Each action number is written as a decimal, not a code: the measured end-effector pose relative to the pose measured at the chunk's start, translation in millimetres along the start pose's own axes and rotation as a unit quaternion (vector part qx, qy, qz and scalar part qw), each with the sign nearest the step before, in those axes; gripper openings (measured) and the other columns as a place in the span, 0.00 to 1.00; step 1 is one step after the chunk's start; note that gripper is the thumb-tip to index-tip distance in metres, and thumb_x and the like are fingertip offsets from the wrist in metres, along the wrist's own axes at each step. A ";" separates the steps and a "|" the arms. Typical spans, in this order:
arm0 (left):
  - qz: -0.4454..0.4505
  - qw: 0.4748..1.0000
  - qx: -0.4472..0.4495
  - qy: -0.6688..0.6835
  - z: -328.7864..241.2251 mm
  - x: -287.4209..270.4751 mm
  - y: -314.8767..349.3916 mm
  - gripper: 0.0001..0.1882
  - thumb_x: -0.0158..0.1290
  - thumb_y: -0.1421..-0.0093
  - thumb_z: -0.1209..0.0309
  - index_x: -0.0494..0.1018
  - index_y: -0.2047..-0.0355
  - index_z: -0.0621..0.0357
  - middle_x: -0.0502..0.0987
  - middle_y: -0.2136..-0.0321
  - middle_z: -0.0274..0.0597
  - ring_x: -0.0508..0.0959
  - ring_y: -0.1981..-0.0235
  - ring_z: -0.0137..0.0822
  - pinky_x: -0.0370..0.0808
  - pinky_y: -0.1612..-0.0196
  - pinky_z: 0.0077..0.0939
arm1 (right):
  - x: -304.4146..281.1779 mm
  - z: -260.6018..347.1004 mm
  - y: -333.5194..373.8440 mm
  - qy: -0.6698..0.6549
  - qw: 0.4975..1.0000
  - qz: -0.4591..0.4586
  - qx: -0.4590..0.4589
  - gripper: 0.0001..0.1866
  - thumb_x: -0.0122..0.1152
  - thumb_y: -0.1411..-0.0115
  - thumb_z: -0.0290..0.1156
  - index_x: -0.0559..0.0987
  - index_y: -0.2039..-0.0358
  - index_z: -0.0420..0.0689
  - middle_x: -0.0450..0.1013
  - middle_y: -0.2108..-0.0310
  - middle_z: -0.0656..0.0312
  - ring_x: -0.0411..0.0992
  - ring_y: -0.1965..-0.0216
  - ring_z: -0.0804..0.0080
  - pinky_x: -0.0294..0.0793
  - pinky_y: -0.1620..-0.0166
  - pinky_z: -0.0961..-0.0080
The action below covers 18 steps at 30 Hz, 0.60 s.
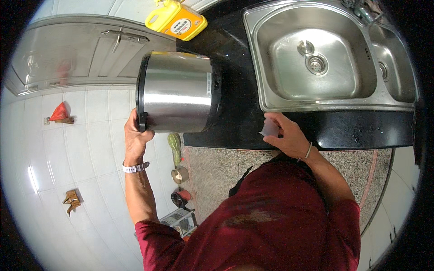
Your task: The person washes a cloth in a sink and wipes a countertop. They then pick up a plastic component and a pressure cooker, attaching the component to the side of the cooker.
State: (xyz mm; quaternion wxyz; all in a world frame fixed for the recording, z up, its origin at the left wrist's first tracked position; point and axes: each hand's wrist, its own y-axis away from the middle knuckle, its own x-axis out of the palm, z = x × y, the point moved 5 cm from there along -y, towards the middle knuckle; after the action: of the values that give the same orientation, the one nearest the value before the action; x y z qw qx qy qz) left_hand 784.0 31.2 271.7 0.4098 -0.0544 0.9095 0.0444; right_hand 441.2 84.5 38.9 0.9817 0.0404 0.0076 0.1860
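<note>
A silver cylindrical kitchen appliance with black ends, which looks like a rice cooker (177, 88), appears tipped on its side at the left part of the black counter. My left hand (137, 141) grips its black left end near the lower corner, the thumb against the steel side. Between the thumb and fingers of my right hand (291, 137) is a small translucent plastic cup-like piece (270, 128), over the counter's front strip just below the sink. What lies inside the appliance is hidden.
A steel double sink (316, 103) with a drain strainer (306, 48) fills the right of the black counter (230, 140). Behind the appliance stands a yellow jug (176, 20). On the floor at left are a green gourd (174, 149) and a metal pot (179, 175).
</note>
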 end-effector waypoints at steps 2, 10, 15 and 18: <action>0.002 1.000 -0.003 0.016 5.0 -2.2 0.0 0.22 0.49 0.59 0.83 0.73 0.59 0.60 0.66 0.72 0.24 0.63 0.70 0.22 0.64 0.62 0.14 | 0.8 4.1 -0.9 0.002 1.000 0.023 0.021 0.33 0.69 0.44 0.28 0.68 0.39 0.43 0.72 0.49 0.51 0.74 0.50 0.63 0.76 0.48 0.66; 0.012 0.998 -0.031 0.055 16.1 -4.0 -1.3 0.22 0.52 0.60 0.80 0.74 0.59 0.60 0.63 0.73 0.22 0.60 0.72 0.21 0.62 0.65 0.13 | 0.5 -13.3 2.3 -0.015 1.000 0.008 0.014 0.32 0.71 0.45 0.31 0.69 0.41 0.43 0.74 0.52 0.51 0.76 0.53 0.60 0.77 0.51 0.65; 0.006 0.997 -0.038 0.061 22.1 -4.6 3.0 0.25 0.52 0.61 0.82 0.74 0.58 0.60 0.62 0.73 0.21 0.60 0.72 0.21 0.62 0.65 0.12 | 0.5 -13.2 0.2 0.004 1.000 0.004 0.006 0.32 0.71 0.46 0.31 0.69 0.42 0.43 0.74 0.52 0.51 0.76 0.53 0.59 0.76 0.51 0.65; 0.011 0.999 -0.034 0.040 22.7 -4.2 6.4 0.26 0.53 0.61 0.83 0.74 0.57 0.59 0.64 0.72 0.21 0.61 0.72 0.21 0.62 0.64 0.12 | 0.8 -9.0 -4.0 0.008 1.000 0.005 -0.012 0.32 0.71 0.47 0.31 0.69 0.42 0.43 0.75 0.53 0.50 0.76 0.53 0.58 0.76 0.51 0.64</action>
State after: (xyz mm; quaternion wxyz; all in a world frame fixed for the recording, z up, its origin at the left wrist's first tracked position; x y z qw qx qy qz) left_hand 802.7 40.6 260.1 0.3700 -0.0597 0.9238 0.0776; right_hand 443.1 81.8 29.6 0.9811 0.0271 0.0130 0.1911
